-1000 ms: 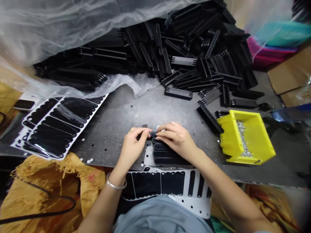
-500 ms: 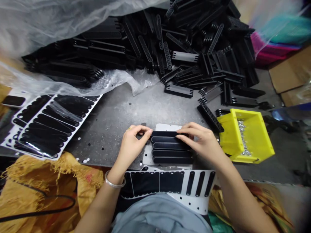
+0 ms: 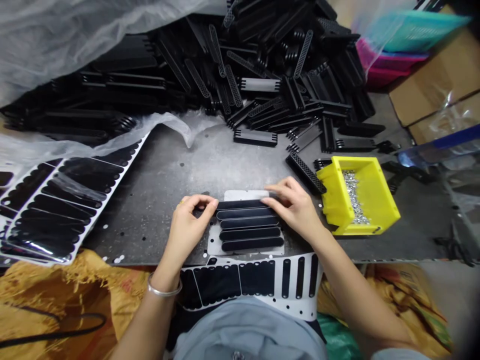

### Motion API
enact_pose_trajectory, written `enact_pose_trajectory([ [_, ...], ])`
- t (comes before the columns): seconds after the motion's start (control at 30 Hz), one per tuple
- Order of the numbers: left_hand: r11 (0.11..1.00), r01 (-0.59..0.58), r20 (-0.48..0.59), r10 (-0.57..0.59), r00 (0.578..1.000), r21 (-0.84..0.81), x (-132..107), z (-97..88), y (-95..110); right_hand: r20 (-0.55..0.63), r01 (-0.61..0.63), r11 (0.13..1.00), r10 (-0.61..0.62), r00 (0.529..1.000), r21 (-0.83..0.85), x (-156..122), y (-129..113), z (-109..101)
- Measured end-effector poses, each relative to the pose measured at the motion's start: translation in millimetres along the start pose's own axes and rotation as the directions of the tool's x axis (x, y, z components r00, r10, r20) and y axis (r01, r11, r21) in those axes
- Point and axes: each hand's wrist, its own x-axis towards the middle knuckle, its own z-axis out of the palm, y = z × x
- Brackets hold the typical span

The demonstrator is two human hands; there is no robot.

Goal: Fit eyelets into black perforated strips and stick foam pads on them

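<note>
A small white backing sheet [image 3: 213, 246] with several long black foam strips [image 3: 250, 233] lies on the grey table [image 3: 168, 190] in front of me. My left hand [image 3: 186, 227] pinches the left end of the topmost black strip [image 3: 240, 204]. My right hand [image 3: 294, 205] presses fingertips on that strip's right end at the sheet's upper edge. Both hands are closed in a pinch on it.
A big heap of black plastic grilles [image 3: 262, 75] fills the table's back, partly under clear plastic film [image 3: 75, 40]. A yellow bin of small screws [image 3: 356, 195] stands right of my right hand. Strip sheets lie at the left [image 3: 63, 200] and on my lap [image 3: 262, 280]. Cardboard boxes [image 3: 431, 90] sit far right.
My right hand slid rightward along the top strip from beside my left hand to the strip's right end. The view has shifted a little to the right.
</note>
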Motion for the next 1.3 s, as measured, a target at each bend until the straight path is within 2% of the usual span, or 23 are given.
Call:
enact_pose_trajectory([
  [0.07, 0.985, -0.136, 0.022, 0.134, 0.991, 0.108, -5.3, 1.0, 9.8, -0.117, -0.121, 0.993, 0.118, 0.986, -0.018, -11.7, 1.0, -9.8],
  [0.1, 0.961, -0.233, 0.081, 0.223, 0.972, 0.15, -8.0, 2.6, 15.1, -0.161, -0.166, 0.986, 0.162, 0.974, -0.014, -19.7, 0.1, -15.9],
  [0.13, 0.926, -0.335, 0.168, 0.307, 0.937, 0.176, -10.2, 5.1, 19.9, -0.191, -0.197, 0.98, 0.191, 0.963, -0.011, -28.8, -1.5, -22.3],
  [0.2, 0.843, -0.502, 0.351, 0.419, 0.837, 0.191, -12.9, 12.4, 26.4, -0.199, -0.229, 0.973, 0.223, 0.954, -0.009, -49.0, -6.2, -33.7],
  [0.23, 0.812, -0.548, 0.405, 0.44, 0.801, 0.201, -13.5, 16.8, 28.0, -0.168, -0.233, 0.972, 0.228, 0.959, -0.011, -59.2, -8.5, -37.7],
  [0.27, 0.794, -0.569, 0.424, 0.45, 0.786, 0.213, -14.1, 21.4, 28.9, -0.111, -0.235, 0.972, 0.232, 0.966, -0.01, -68.7, -10.4, -40.0],
  [0.33, 0.803, -0.559, 0.39, 0.455, 0.8, 0.209, -17.2, 30.8, 31.5, 0.038, -0.23, 0.973, 0.229, 0.973, 0.013, -83.0, -13.5, -39.1],
  [0.4, 0.847, -0.518, 0.303, 0.466, 0.831, 0.118, -24.8, 40.3, 38.7, 0.149, -0.194, 0.977, 0.179, 0.972, 0.09, -88.0, -18.5, -32.5],
  [0.47, 0.871, -0.489, 0.217, 0.488, 0.845, -0.056, -35.5, 47.8, 49.8, 0.147, -0.106, 0.97, 0.074, 0.986, 0.219, -81.7, -29.5, -25.3],
  [0.53, 0.857, -0.474, 0.165, 0.506, 0.846, -0.202, -45.6, 47.2, 58.3, 0.086, 0.025, 0.961, -0.05, 0.995, 0.277, -65.5, -46.7, -21.7],
  [0.6, 0.881, -0.421, 0.167, 0.458, 0.873, -0.219, -52.7, 32.8, 56.7, 0.084, 0.134, 0.975, -0.151, 0.985, 0.18, -44.0, -65.1, -20.3],
  [0.7, 0.963, -0.268, 0.23, 0.268, 0.935, -0.033, -60.1, -7.2, 33.1, 0.285, 0.27, 0.954, -0.224, 0.932, -0.132, -13.6, -82.1, -7.4],
  [0.8, 0.964, -0.243, 0.368, 0.188, 0.911, 0.109, -70.4, -37.5, 3.9, 0.493, 0.368, 0.881, -0.188, 0.849, -0.297, 4.0, -79.2, 23.2],
  [0.9, 0.952, -0.275, 0.362, 0.211, 0.908, 0.133, -84.5, -40.0, -7.5, 0.568, 0.391, 0.878, -0.178, 0.804, -0.278, 4.1, -65.8, 40.2],
  [0.97, 0.945, -0.316, 0.309, 0.276, 0.91, 0.087, -91.5, -31.8, -1.9, 0.526, 0.35, 0.904, -0.179, 0.832, -0.245, -6.3, -59.0, 29.3],
  [1.03, 0.932, -0.361, 0.219, 0.357, 0.908, -0.019, -93.4, -20.6, 12.0, 0.423, 0.257, 0.939, -0.142, 0.895, -0.229, -22.7, -56.8, 3.7],
  [1.07, 0.921, -0.381, 0.151, 0.39, 0.908, -0.087, -92.5, -14.6, 21.1, 0.395, 0.221, 0.952, -0.124, 0.91, -0.21, -32.2, -57.5, -11.5],
  [1.13, 0.883, -0.415, -0.006, 0.424, 0.906, -0.217, -88.2, -2.4, 41.4, 0.401, 0.248, 0.954, -0.163, 0.902, -0.169, -51.1, -62.7, -40.5],
  [1.17, 0.861, -0.43, -0.075, 0.427, 0.901, -0.273, -85.7, 3.4, 51.7, 0.365, 0.268, 0.944, -0.184, 0.913, -0.193, -59.8, -67.1, -52.6],
  [1.23, 0.823, -0.433, -0.178, 0.395, 0.902, -0.367, -81.5, 13.4, 70.6, 0.166, 0.253, 0.903, -0.207, 0.964, -0.346, -74.1, -78.4, -70.2],
  [1.3, 0.8, -0.385, -0.247, 0.301, 0.921, -0.459, -78.2, 20.3, 85.2, -0.079, 0.162, 0.865, -0.225, 0.971, -0.476, -83.2, -90.3, -77.7],
])
